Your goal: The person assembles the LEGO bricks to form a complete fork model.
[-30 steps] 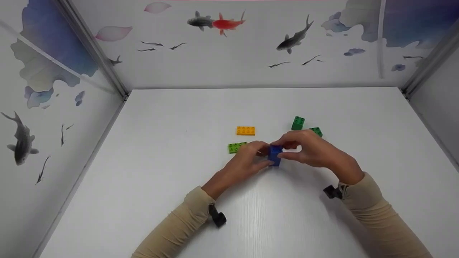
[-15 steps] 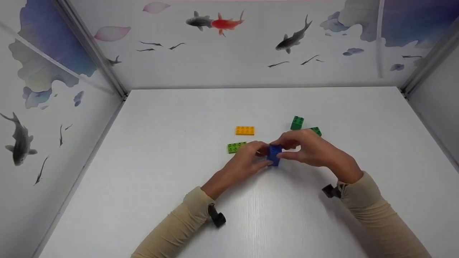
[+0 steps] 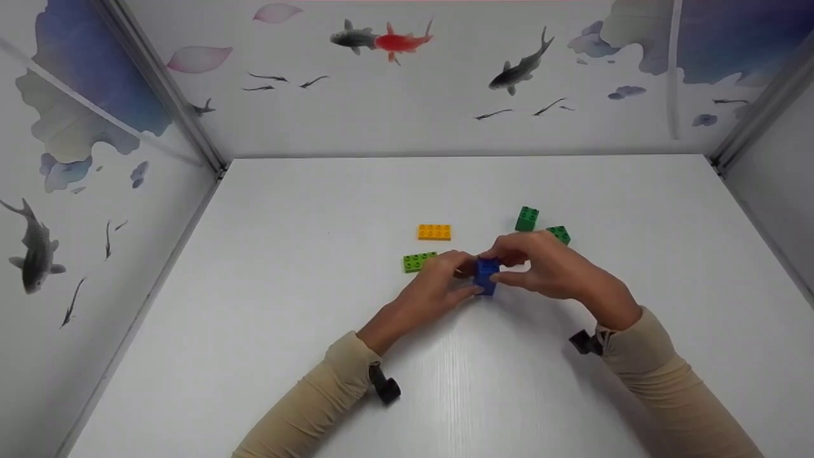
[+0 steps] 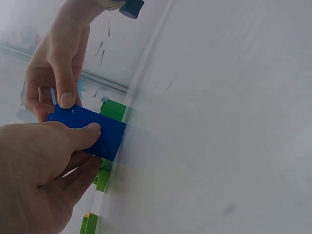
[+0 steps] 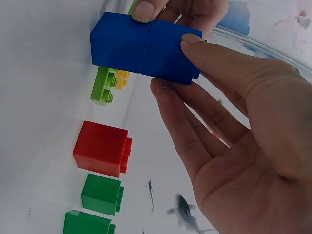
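Observation:
Two blue bricks stand stacked in the middle of the table; a thin seam between the lower brick [image 5: 119,44] and the upper brick [image 5: 168,51] shows in the right wrist view. My left hand [image 3: 432,286] pinches the lower one, thumb on the near side, as the left wrist view also shows. Higher up, my right hand [image 3: 550,267] grips the upper brick between thumb and fingers. A light green brick [image 3: 416,262] lies just left of my left hand, partly covered by it. Beyond my right hand sits a red brick [image 5: 100,146], hidden in the head view.
A flat yellow brick [image 3: 434,232] lies behind the light green one. Two darker green bricks, one standing farther back [image 3: 526,219] and another [image 3: 559,234] partly behind my right hand, are at the right. Painted walls enclose the white table [image 3: 305,254].
My right hand and wrist have dipped very slightly toward me, uncovering a bit more of one green brick. Both hands keep their hold on the blue bricks.

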Available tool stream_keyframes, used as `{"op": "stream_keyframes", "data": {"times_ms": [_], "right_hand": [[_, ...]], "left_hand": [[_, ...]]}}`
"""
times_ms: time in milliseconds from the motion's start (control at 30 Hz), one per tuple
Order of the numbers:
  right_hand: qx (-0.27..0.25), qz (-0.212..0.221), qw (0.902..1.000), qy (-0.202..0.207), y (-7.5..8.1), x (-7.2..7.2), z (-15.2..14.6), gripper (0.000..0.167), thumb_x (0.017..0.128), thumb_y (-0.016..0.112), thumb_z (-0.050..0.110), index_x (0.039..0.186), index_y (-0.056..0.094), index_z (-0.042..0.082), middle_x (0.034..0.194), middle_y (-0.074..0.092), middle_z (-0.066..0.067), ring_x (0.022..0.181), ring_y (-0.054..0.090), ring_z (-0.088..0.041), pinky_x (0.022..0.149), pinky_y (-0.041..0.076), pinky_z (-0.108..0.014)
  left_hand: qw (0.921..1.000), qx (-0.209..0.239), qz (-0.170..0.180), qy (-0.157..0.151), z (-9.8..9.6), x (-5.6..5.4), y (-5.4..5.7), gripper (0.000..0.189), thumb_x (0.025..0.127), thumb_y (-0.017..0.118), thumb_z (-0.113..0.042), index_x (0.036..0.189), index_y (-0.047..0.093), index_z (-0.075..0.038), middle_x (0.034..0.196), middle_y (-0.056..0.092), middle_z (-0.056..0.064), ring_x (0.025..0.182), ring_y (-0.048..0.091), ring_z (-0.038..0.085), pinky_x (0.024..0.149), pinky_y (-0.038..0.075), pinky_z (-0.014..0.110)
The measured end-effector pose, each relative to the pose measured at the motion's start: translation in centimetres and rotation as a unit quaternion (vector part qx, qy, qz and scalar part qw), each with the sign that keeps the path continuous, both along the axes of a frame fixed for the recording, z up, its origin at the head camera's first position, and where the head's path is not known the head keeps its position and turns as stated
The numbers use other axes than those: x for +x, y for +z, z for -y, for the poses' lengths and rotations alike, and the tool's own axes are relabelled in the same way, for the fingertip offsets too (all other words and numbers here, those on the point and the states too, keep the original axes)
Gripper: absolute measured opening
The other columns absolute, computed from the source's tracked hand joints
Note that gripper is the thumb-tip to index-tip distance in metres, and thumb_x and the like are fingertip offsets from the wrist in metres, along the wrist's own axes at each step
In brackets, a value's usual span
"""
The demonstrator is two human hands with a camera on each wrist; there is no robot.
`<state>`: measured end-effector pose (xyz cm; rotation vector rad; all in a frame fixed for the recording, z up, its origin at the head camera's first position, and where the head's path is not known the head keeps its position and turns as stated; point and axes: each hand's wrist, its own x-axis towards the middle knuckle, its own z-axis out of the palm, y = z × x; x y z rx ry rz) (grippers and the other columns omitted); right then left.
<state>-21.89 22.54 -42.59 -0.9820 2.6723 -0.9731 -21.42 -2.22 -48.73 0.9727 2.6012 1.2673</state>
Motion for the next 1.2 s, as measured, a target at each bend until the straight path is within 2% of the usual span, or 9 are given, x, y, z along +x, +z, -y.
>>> {"op": "stream_keyframes", "data": {"times_ms": [600, 800, 933, 1033, 1200], "right_hand": [[0.003, 0.002, 1.0, 0.003, -0.2, 0.2, 0.1, 0.03, 0.094, 0.085, 0.01, 0.12, 0.073, 0.016, 0.12, 0.077, 0.002, 0.11, 0.077, -0.016, 0.099, 0.064, -0.041], [-0.001, -0.008, 0.9999, 0.014, -0.2, 0.1, 0.1, 0.031, 0.094, 0.085, 0.01, 0.122, 0.071, 0.016, 0.118, 0.075, 0.003, 0.109, 0.075, -0.013, 0.098, 0.065, -0.042], [0.001, -0.016, 0.9998, 0.014, -0.3, 0.0, -0.1, 0.037, 0.094, 0.086, 0.011, 0.127, 0.071, 0.015, 0.121, 0.075, 0.001, 0.107, 0.074, -0.014, 0.096, 0.066, -0.045], [0.0, -0.02, 0.9997, 0.011, -0.3, -0.2, -0.4, 0.046, 0.093, 0.087, 0.013, 0.135, 0.069, 0.013, 0.126, 0.075, -0.002, 0.107, 0.076, -0.021, 0.094, 0.066, -0.047], [0.004, -0.018, 0.9998, -0.01, -0.3, -0.6, -1.0, 0.062, 0.092, 0.089, 0.017, 0.147, 0.062, 0.013, 0.127, 0.075, -0.007, 0.106, 0.076, -0.029, 0.091, 0.066, -0.047]], "left_hand": [[1.0, 0.002, -0.001, 0.004, 0.1, -0.1, -0.2, 0.037, 0.101, 0.079, -0.021, 0.135, 0.068, -0.012, 0.128, 0.075, 0.002, 0.117, 0.072, 0.014, 0.106, 0.057, 0.021], [0.9999, 0.009, -0.014, 0.002, 0.1, -0.3, -0.2, 0.036, 0.099, 0.081, -0.019, 0.133, 0.07, -0.01, 0.126, 0.076, 0.004, 0.115, 0.074, 0.015, 0.103, 0.058, 0.02], [0.9998, 0.011, -0.015, -0.002, 0.0, -0.3, -0.2, 0.038, 0.1, 0.08, -0.019, 0.135, 0.069, -0.01, 0.127, 0.076, 0.003, 0.116, 0.073, 0.012, 0.104, 0.058, 0.019], [0.9998, 0.016, -0.014, -0.004, 0.1, -0.3, -0.1, 0.039, 0.1, 0.08, -0.019, 0.137, 0.068, -0.01, 0.129, 0.075, 0.003, 0.117, 0.072, 0.01, 0.104, 0.058, 0.019], [0.9993, 0.027, -0.025, 0.011, 0.3, -0.9, 0.3, 0.043, 0.1, 0.08, -0.02, 0.139, 0.067, -0.01, 0.131, 0.075, 0.003, 0.118, 0.073, 0.013, 0.104, 0.06, 0.023]]}}
